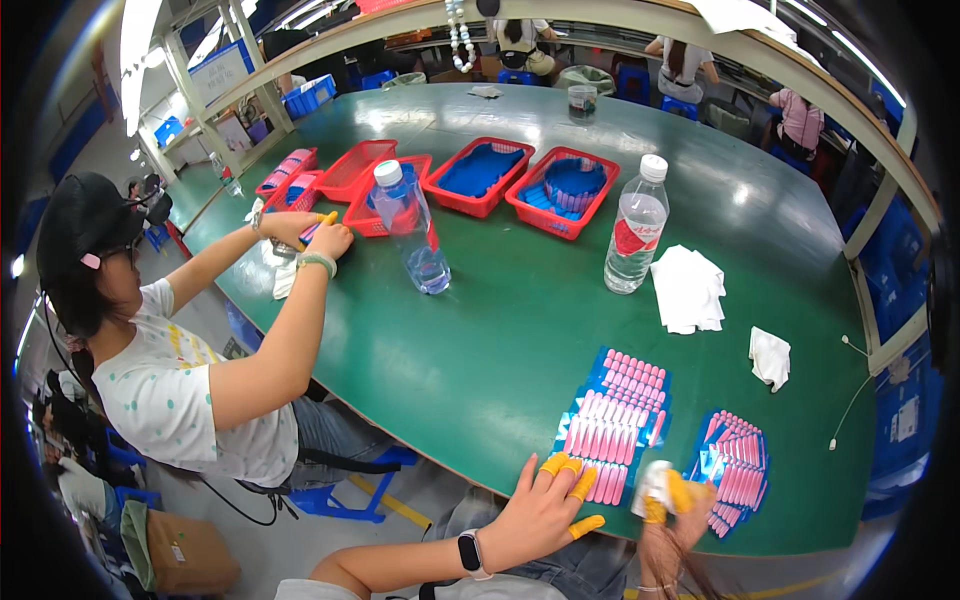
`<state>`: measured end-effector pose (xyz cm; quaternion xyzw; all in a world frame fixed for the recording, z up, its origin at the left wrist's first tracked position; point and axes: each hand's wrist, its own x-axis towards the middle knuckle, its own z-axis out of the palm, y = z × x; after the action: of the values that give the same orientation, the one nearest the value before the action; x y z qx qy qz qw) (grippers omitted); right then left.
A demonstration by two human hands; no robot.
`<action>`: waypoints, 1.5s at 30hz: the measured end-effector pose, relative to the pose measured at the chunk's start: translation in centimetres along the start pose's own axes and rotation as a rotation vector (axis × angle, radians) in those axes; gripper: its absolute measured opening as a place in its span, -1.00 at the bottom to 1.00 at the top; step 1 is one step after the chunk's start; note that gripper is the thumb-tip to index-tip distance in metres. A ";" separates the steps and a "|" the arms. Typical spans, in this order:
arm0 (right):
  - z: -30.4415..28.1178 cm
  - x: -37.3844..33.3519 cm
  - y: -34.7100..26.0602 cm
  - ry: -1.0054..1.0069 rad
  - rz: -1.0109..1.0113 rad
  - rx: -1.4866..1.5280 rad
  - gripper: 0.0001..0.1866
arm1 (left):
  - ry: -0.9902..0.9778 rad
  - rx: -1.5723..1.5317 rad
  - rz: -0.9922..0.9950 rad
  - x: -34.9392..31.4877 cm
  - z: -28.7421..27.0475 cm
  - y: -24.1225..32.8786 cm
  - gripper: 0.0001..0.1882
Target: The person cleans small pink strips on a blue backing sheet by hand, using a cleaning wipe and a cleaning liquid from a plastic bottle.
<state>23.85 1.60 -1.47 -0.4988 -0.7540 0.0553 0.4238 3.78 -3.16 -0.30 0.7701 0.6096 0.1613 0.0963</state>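
Nearest the camera, the left hand (pixel 540 515) lies flat and open at the near edge of the green desk (pixel 480 340), fingers spread, yellow finger cots on several fingertips and a dark watch at the wrist; it holds nothing, and its fingertips touch the near end of a blue sheet of pink strips (pixel 612 425) laid in rows. Just right of it, the right hand (pixel 675 505) is blurred, also in yellow cots, and is closed around a small white cloth (pixel 652 482) between the two sheets. Beyond that hand to the right lies a second, smaller sheet of pink strips (pixel 735 470). Farther from the hands, a crumpled white wipe (pixel 770 357) and a stack of white wipes (pixel 690 290) sit on the desk. Well beyond the hands stand two clear water bottles (pixel 635 225), one left, one right, and behind them a row of red trays (pixel 480 178) holding blue parts. Far left of the left hand, a seated person in a dotted white shirt (pixel 180 390) works with both hands at a red tray (pixel 290 185), wearing a yellow finger cot
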 end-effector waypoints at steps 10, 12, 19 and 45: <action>3.4 2.4 -1.1 -0.343 -0.180 -0.152 -0.82 | 0.053 0.029 0.093 -2.5 0.3 -0.3 -0.43; 2.9 2.4 -2.3 -0.380 -0.142 -0.068 -0.84 | 0.028 0.018 0.081 -3.2 -0.1 -0.2 -0.40; 2.7 2.0 -1.5 -0.460 -0.236 -0.100 -0.80 | 0.039 -0.048 -0.001 -3.5 0.0 -0.2 -0.37; 4.7 2.8 -3.2 -0.675 -0.545 0.048 -0.85 | -0.192 0.044 0.009 -4.8 -0.5 0.5 -0.47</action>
<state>17.94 3.89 -1.19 -0.2253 -0.9530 0.1187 0.1641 3.05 -7.96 -0.28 0.7866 0.5975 0.0740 0.1367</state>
